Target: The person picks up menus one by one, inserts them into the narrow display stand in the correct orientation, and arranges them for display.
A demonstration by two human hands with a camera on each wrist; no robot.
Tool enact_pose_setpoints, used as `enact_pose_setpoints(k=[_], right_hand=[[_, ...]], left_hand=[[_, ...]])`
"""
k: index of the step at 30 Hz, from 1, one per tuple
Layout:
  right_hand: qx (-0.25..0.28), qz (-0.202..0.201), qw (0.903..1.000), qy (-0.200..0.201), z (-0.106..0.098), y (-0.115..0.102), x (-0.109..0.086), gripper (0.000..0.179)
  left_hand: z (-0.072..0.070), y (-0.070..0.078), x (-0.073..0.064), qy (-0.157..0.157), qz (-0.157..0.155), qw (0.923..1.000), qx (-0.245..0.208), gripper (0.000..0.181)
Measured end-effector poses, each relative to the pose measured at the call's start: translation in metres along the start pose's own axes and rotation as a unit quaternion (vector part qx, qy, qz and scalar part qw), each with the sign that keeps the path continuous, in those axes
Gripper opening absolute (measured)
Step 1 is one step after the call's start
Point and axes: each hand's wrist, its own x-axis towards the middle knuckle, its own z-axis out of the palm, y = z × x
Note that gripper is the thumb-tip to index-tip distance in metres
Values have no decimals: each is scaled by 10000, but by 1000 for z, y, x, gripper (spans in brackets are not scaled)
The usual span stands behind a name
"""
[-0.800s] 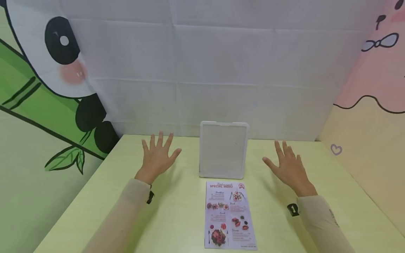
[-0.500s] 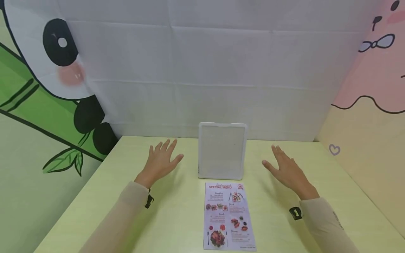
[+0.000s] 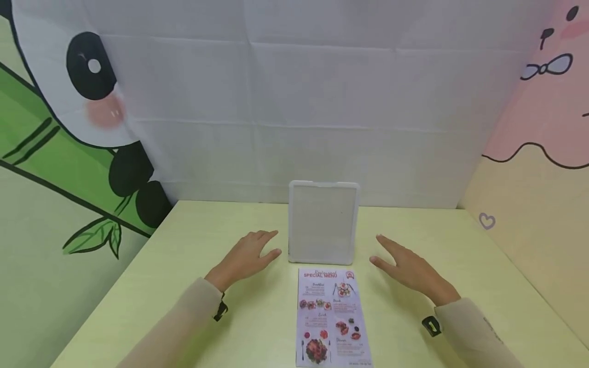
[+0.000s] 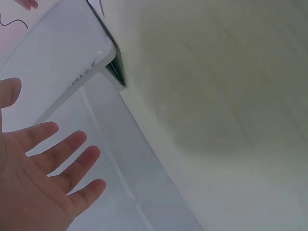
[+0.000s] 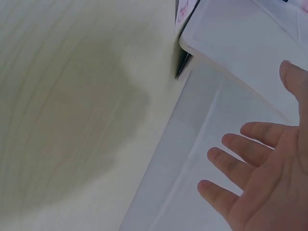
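A white-framed upright display stand (image 3: pixel 323 225) with a blank grey-white panel is at the back middle of the table. In front of it a printed restaurant menu sheet (image 3: pixel 332 317) lies flat, face up. To the left of the stand, my left hand (image 3: pixel 245 257) hovers with fingers extended and thumb apart, holding nothing. On the other side my right hand (image 3: pixel 411 267) is likewise above the table, its fingers pointing toward the stand. Both wrist views show spread fingers, with the stand's edge (image 4: pixel 91 72) near the left hand and its corner (image 5: pixel 192 41) near the right.
The pale yellow table (image 3: pixel 207 214) meets a white cloth backdrop (image 3: pixel 317 92) at its far edge. Painted side walls stand at left and right, with a panda and bamboo (image 3: pixel 60 153) on the left. A black strap shows at each wrist.
Both hands have moved inward toward the stand and lowered, their fingers turning from pointing forward to pointing inward. The stand and menu sheet stay in place on the table.
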Motion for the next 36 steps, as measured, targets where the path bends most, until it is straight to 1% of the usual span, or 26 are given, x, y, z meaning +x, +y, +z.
enact_pose_setpoints(k=[5, 9, 14, 17, 24, 27, 29, 33, 36], right_hand=[[7, -223, 9995, -243, 13, -7, -4, 79], [0, -303, 9984, -484, 21, -11, -7, 78], [1, -380, 9973, -633, 29, -14, -8, 78], [-59, -479, 9964, -702, 34, -15, -7, 78], [-172, -820, 9925, -886, 44, -17, -7, 80], [-295, -974, 9902, -960, 48, -17, -5, 82], [-382, -1051, 9886, -1009, 50, -17, -4, 84], [-470, -1175, 9863, -1055, 52, -18, -3, 84], [-529, -1231, 9851, -1081, 53, -18, -2, 83]], left_hand=[[15, 10, -5, -331, 73, 9993, -184, 58], [27, 17, -7, -495, 249, 9982, -249, 56], [36, 27, -7, -775, 493, 9950, -397, 53], [40, 31, -6, -991, 494, 9928, -458, 54], [47, 39, -3, -1370, 378, 9897, -169, 67], [48, 42, -3, -1517, 354, 9878, -25, 72], [49, 44, -3, -1602, 391, 9862, 114, 76], [50, 45, -5, -1725, 449, 9833, 361, 84], [50, 46, -6, -1745, 473, 9824, 479, 88]])
